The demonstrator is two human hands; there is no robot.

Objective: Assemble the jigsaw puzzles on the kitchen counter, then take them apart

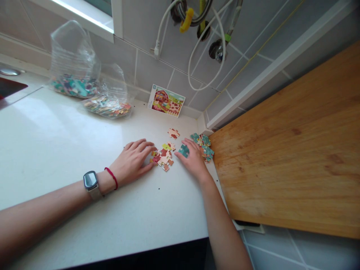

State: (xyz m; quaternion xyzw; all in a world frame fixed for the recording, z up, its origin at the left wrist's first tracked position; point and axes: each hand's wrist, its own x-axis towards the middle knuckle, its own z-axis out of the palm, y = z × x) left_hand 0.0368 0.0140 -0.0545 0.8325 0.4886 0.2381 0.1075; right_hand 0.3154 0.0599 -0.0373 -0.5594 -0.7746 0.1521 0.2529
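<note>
A small heap of red, cream and yellow puzzle pieces lies on the white counter between my hands. My left hand rests palm down at the heap's left side, its fingers apart and their tips touching the edge pieces. On the right, my right hand curls around a teal puzzle piece, between thumb and fingers. Just beyond that hand, more teal pieces are piled against the wooden board. One cream and brown piece lies apart, above the heap.
A picture card of a barn and cows leans on the tiled wall. Two clear bags of puzzle pieces stand at the back left. A large wooden board borders the right side. Cables and hoses hang above.
</note>
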